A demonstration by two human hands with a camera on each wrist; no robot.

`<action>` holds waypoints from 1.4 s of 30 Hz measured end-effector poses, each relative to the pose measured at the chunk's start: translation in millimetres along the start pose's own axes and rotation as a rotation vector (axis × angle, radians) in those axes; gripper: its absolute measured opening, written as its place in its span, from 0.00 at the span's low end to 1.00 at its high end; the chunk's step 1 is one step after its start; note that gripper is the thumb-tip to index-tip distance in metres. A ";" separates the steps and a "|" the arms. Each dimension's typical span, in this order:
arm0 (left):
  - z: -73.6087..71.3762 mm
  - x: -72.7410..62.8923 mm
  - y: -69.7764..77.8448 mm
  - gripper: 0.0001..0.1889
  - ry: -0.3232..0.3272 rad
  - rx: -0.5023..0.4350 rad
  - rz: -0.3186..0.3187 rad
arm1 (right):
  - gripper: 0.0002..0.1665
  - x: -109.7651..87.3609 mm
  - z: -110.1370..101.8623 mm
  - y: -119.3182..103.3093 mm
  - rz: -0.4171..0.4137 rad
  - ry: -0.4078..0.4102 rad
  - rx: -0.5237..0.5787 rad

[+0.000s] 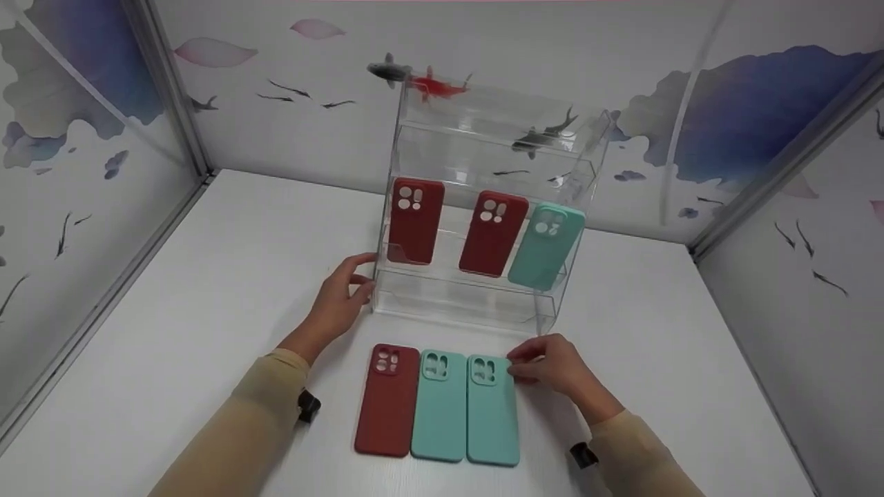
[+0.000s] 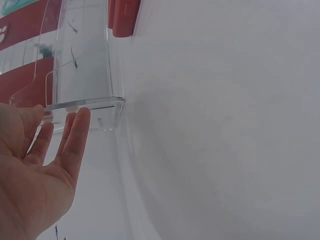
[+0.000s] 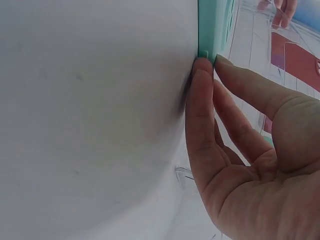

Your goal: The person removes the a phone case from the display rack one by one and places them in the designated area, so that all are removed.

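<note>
A clear tiered display stand (image 1: pixel 463 304) stands on the table. My left hand (image 1: pixel 340 293) rests its fingertips against the stand's left side, fingers fairly straight; the left wrist view shows the hand (image 2: pixel 47 160) at the clear edge. In front lie a red phone case (image 1: pixel 387 414) and two teal phone cases, the middle one (image 1: pixel 438 414) and the right one (image 1: pixel 492 417), side by side with camera cutouts up. My right hand (image 1: pixel 552 362) pinches the right teal case's upper right edge. Close up, thumb and fingers of that hand (image 3: pixel 245 150) meet the case's edge (image 3: pixel 206 35).
On one tier of the stand lean a red case (image 1: pixel 416 228) at left, another red case (image 1: pixel 494 238) and a teal case (image 1: pixel 549 252) at right. The white table (image 1: pixel 207 276) is bordered by printed wall panels (image 1: pixel 276 124) with metal corner posts.
</note>
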State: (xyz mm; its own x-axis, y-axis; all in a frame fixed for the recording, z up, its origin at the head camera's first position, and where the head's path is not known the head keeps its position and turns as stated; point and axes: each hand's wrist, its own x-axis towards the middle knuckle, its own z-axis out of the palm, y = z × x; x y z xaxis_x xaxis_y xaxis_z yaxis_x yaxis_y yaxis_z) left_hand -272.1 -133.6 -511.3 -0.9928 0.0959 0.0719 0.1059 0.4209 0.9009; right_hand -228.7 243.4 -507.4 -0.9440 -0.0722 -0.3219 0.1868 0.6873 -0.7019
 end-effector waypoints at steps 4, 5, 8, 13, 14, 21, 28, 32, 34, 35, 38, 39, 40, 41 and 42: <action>-2.0 0.0 0.1 0.27 0.010 -0.002 0.013 | 0.08 0.1 -1.3 -2.5 -0.014 -0.003 -0.024; -2.2 -0.3 -0.1 0.27 0.012 -0.002 0.012 | 0.08 0.2 -1.6 -2.7 -0.021 -0.007 -0.031; -2.0 -1.0 -0.3 0.27 0.008 -0.007 0.006 | 0.09 -0.2 -3.4 -2.4 -0.033 -0.032 -0.050; -0.7 -0.8 0.3 0.27 -0.005 -0.020 0.002 | 0.13 -0.9 -12.3 -3.3 -0.079 -0.091 -0.078; -0.7 -1.1 0.1 0.27 -0.006 -0.022 0.001 | 0.14 -0.7 -14.9 -3.8 -0.097 -0.098 -0.083; -1.8 -0.6 -1.3 0.27 -0.005 -0.030 0.014 | 0.17 1.0 -39.8 -11.2 -0.229 -0.065 -0.102; 0.7 0.5 -1.2 0.28 -0.008 -0.021 0.016 | 0.15 -3.4 -66.5 -22.8 -0.283 0.043 -0.092; 2.4 0.6 0.5 0.28 -0.015 -0.027 0.009 | 0.13 -2.4 -81.9 -31.3 -0.315 0.125 -0.144; 2.1 0.0 0.8 0.28 -0.016 -0.028 0.004 | 0.13 -0.9 -90.2 -36.8 -0.340 0.177 -0.163; 1.7 -0.4 0.9 0.28 -0.015 -0.029 0.000 | 0.13 0.0 -94.5 -39.8 -0.357 0.208 -0.169; 0.4 -0.9 1.2 0.28 -0.013 -0.030 -0.002 | 0.14 2.6 -108.0 -48.8 -0.408 0.316 -0.168; 0.0 -1.0 1.3 0.28 -0.011 -0.030 -0.001 | 0.14 3.7 -112.4 -51.5 -0.423 0.350 -0.162; -0.2 -1.0 1.5 0.28 -0.011 -0.031 -0.001 | 0.14 4.8 -116.5 -54.2 -0.439 0.384 -0.156; -0.3 -1.1 1.9 0.28 -0.011 -0.033 -0.002 | 0.15 6.0 -120.4 -56.6 -0.453 0.415 -0.149; -0.2 -0.9 2.0 0.28 -0.012 -0.035 -0.002 | 0.15 7.4 -124.2 -58.7 -0.467 0.445 -0.142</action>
State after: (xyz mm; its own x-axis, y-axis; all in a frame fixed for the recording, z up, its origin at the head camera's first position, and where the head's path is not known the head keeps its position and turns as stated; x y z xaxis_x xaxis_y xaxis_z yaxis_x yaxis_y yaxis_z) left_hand -271.0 -133.0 -509.5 -0.9922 0.1065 0.0654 0.1021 0.3894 0.9154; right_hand -280.3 292.2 -389.7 -0.9451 -0.1012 0.3106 -0.2784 0.7467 -0.6040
